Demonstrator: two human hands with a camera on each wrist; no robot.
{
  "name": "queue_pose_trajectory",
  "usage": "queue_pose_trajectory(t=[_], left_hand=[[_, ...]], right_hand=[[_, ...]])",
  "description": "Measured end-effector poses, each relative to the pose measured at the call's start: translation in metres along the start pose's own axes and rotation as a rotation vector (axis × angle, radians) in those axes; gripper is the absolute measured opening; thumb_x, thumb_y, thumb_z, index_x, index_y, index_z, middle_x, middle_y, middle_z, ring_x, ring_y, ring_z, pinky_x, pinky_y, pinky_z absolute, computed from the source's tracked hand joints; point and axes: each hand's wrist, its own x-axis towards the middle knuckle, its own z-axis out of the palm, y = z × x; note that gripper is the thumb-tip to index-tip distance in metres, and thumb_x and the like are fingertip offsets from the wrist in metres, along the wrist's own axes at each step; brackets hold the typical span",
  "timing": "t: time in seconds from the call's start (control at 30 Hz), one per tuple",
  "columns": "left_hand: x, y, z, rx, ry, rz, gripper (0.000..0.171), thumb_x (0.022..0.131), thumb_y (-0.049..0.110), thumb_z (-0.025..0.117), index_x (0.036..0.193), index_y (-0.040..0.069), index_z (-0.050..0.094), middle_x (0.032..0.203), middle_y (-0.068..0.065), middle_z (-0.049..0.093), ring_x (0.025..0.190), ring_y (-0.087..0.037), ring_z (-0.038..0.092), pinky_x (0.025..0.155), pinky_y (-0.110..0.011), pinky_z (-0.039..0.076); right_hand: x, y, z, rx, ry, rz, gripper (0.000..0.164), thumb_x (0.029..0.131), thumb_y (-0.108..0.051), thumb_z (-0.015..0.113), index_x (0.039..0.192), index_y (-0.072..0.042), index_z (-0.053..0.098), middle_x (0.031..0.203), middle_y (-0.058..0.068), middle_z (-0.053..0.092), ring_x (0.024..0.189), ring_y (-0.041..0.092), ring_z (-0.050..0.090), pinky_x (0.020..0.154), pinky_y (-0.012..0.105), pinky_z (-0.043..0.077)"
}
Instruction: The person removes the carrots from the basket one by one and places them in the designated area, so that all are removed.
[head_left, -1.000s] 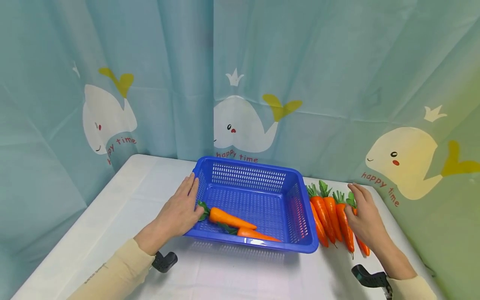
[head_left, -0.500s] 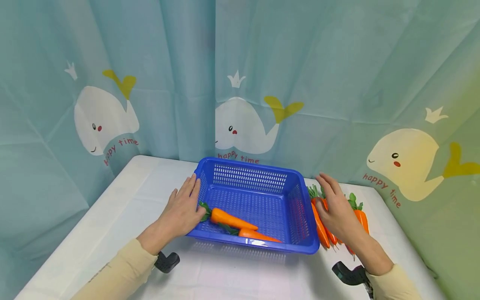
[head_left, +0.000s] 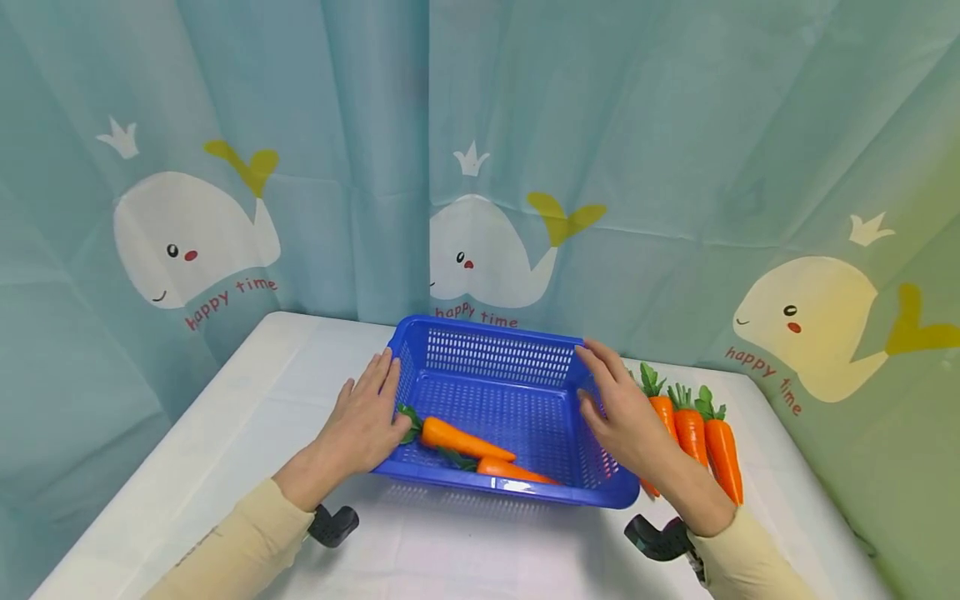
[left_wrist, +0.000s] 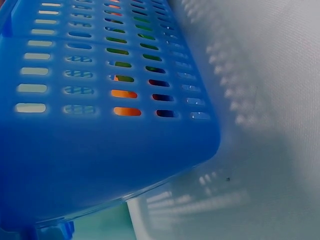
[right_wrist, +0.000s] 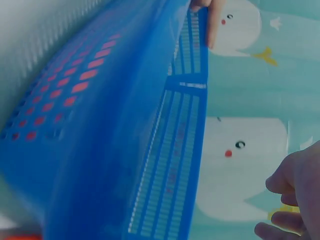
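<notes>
A blue plastic basket [head_left: 517, 492] with slotted walls stands in the middle of the table. Two orange carrots with green tops lie inside near its front: one carrot [head_left: 461, 437] farther back and one [head_left: 510, 469] along the front wall, partly hidden by the rim. My left hand [head_left: 360, 421] rests on the left rim with straight fingers and the thumb toward the inside. Over the right rim hangs my right hand [head_left: 630, 412], fingers loosely bent, nothing held; in the right wrist view its fingers [right_wrist: 286, 222] show apart from the basket wall [right_wrist: 115, 165].
Several more carrots [head_left: 690, 429] lie side by side to the right of the basket, partly covered by the right hand and forearm. A light blue curtain [head_left: 675, 150] with whale prints hangs behind the white table [head_left: 450, 554].
My right hand has moved left from above the loose carrots to the basket's right rim, uncovering the rightmost carrots. The left hand and the basket stay put.
</notes>
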Motion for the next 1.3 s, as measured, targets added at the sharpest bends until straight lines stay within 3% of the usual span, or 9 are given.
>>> queue_pose_trajectory(t=[0.37,0.8,0.93,1.1,1.17,1.3], left_hand=[[0.000,-0.001,0.001,-0.003,0.007,0.006,0.076,0.092,0.024,0.051,0.154,-0.008,0.021,0.165,-0.023,0.011,0.152,-0.041,0.014,0.114,-0.071,0.021],[0.002,0.000,0.002,0.003,-0.020,-0.014,0.077,0.092,0.026,0.052,0.154,-0.008,0.020,0.165,-0.023,0.010,0.153,-0.041,0.013,0.114,-0.070,0.022],[0.001,-0.001,0.003,0.007,-0.024,-0.016,0.078,0.092,0.026,0.052,0.154,-0.008,0.020,0.165,-0.023,0.010,0.153,-0.041,0.013,0.114,-0.070,0.023],[0.002,-0.001,0.003,0.003,-0.019,-0.012,0.077,0.092,0.026,0.052,0.154,-0.008,0.020,0.165,-0.023,0.010,0.152,-0.042,0.014,0.114,-0.069,0.023],[0.002,0.000,0.003,-0.001,-0.016,-0.011,0.077,0.092,0.026,0.052,0.154,-0.008,0.020,0.165,-0.023,0.010,0.152,-0.042,0.014,0.114,-0.069,0.023],[0.001,0.000,0.002,-0.001,-0.016,-0.011,0.077,0.092,0.025,0.052,0.154,-0.008,0.021,0.165,-0.023,0.010,0.152,-0.042,0.014,0.114,-0.069,0.023]], right_hand=[[0.012,-0.021,0.018,-0.002,-0.048,-0.069,0.057,0.092,-0.004,0.059,0.147,-0.002,0.042,0.154,0.018,0.037,0.133,0.038,0.050,0.101,0.048,0.050],[0.023,-0.048,0.044,0.077,-0.151,-0.107,0.054,0.095,-0.008,0.059,0.147,-0.005,0.045,0.153,0.015,0.040,0.133,0.031,0.053,0.097,0.038,0.054],[0.024,-0.053,0.054,0.097,-0.192,-0.105,0.052,0.095,-0.008,0.058,0.146,-0.005,0.046,0.153,0.014,0.039,0.126,0.029,0.058,0.090,0.032,0.057],[0.026,-0.055,0.066,0.092,-0.231,-0.104,0.052,0.096,-0.008,0.058,0.146,-0.005,0.045,0.153,0.015,0.040,0.102,0.021,0.067,0.081,0.028,0.058],[0.027,-0.054,0.071,0.095,-0.242,-0.099,0.052,0.096,-0.009,0.058,0.146,-0.005,0.045,0.152,0.016,0.040,0.101,0.021,0.067,0.082,0.030,0.058],[0.027,-0.053,0.079,0.093,-0.268,-0.079,0.052,0.095,-0.010,0.060,0.145,-0.004,0.046,0.152,0.017,0.041,0.116,0.028,0.064,0.094,0.038,0.056]])
